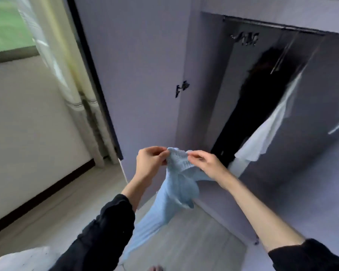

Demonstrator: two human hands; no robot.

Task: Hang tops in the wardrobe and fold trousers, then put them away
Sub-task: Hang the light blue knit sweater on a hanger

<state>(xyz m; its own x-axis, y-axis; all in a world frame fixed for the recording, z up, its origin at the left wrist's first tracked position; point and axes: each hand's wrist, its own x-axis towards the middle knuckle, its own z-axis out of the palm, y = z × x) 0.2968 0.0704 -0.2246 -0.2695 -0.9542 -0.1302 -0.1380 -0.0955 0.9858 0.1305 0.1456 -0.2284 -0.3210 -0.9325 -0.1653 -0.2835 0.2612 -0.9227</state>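
A light blue garment (176, 190) hangs in front of me, its ribbed top edge bunched between both hands. My left hand (151, 163) pinches that edge on the left and my right hand (204, 163) pinches it on the right. The rest of the cloth trails down toward the floor. Behind my hands stands the open wardrobe (209, 94), pale lilac, with a metal rail (272, 26) across the top. On the rail hang a black garment (262, 98) and a white garment (262, 139).
The wardrobe's open door (141, 75) stands at centre, with a dark latch (181, 88) on its edge. A window with pale curtains (53, 45) is at left. White fabric (22, 259) lies at the bottom left. Wood-look floor (194, 241) shows below.
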